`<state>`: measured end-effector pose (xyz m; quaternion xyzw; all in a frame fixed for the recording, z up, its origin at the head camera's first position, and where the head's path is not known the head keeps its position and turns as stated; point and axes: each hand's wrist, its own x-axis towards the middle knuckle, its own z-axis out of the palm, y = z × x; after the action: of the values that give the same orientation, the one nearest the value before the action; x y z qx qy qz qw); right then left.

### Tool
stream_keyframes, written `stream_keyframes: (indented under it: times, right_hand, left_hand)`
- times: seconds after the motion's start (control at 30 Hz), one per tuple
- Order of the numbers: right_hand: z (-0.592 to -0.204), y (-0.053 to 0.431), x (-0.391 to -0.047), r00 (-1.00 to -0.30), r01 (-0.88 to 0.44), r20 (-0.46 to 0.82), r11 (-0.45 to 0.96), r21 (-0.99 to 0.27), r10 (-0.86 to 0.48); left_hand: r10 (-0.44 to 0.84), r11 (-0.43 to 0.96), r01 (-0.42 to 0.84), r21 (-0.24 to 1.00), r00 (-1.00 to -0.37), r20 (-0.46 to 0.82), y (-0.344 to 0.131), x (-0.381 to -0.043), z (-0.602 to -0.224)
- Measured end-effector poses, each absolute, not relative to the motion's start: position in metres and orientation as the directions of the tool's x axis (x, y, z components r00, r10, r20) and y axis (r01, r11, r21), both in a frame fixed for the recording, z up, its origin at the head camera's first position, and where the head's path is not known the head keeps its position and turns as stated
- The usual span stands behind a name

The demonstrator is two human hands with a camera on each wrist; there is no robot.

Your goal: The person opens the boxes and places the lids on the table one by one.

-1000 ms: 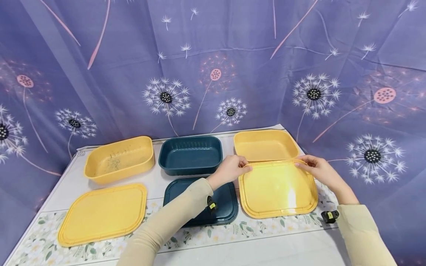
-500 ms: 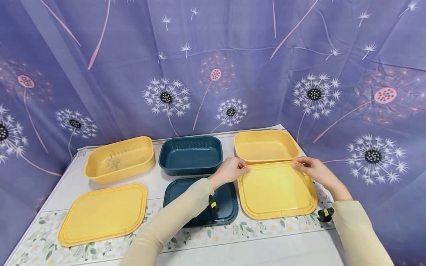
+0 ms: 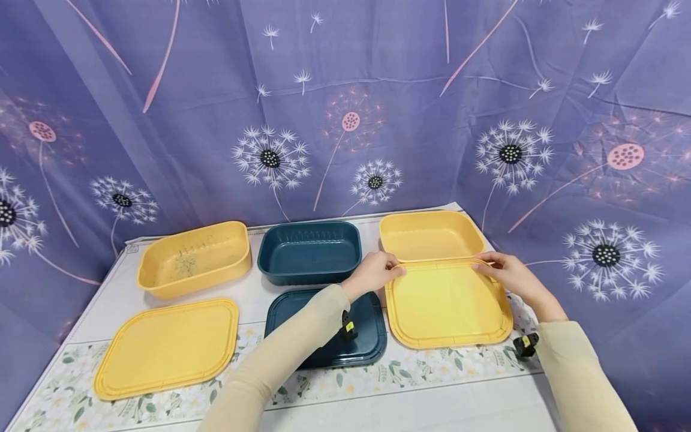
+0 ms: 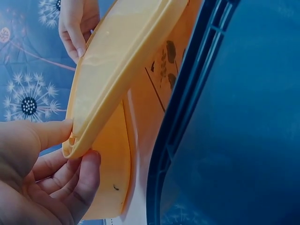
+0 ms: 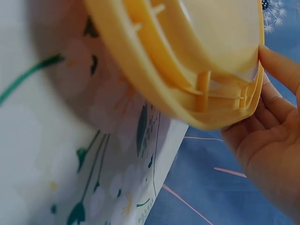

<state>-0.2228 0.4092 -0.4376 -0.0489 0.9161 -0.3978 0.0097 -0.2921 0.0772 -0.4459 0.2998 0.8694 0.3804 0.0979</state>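
Observation:
Both hands hold a yellow lid [image 3: 450, 306] at its two far corners, just in front of a yellow box [image 3: 432, 237]. The left hand [image 3: 373, 273] pinches the left corner; in the left wrist view the thumb lies on the face and curled fingers [image 4: 89, 173] are underneath. At the right corner, the right hand [image 3: 507, 276] pinches the rim, its thumb on top in the right wrist view. The lid is raised off the table in the right wrist view, its ridged rim facing that camera. It hides part of the box's near wall.
A dark blue box [image 3: 309, 252] and its dark blue lid [image 3: 345, 336] lie in the middle, the lid partly under the left forearm. At left are another yellow box [image 3: 194, 258] and a yellow lid [image 3: 167, 348]. A purple curtain [image 3: 345, 60] hangs behind the table.
The yellow lid dips slightly, then rises a little, its near edge higher now. The right hand and forearm have shifted slightly left. Both hands keep their hold; the other boxes and lids stay put.

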Motion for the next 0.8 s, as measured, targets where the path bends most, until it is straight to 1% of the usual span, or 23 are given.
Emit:
stream_keyframes:
  times: [0.27,0.53,0.8]
  right_hand:
    - [-0.4372,0.4097,-0.2274,-0.995,-0.085,0.031,0.685,-0.724,-0.092]
    - [-0.4375,0.4100,-0.2306,-0.996,-0.065,0.008,0.694,-0.717,-0.085]
    - [-0.4403,0.4102,-0.2289,-0.996,-0.059,0.000,0.699,-0.713,-0.084]
  left_hand:
    - [0.592,0.533,0.437,0.724,-0.804,0.049,0.0782,-0.2952,-0.4457]
    - [0.589,0.542,0.443,0.714,-0.806,0.052,0.0792,-0.2987,-0.4466]
    - [0.588,0.561,0.453,0.693,-0.807,0.051,0.0817,-0.2953,-0.4474]
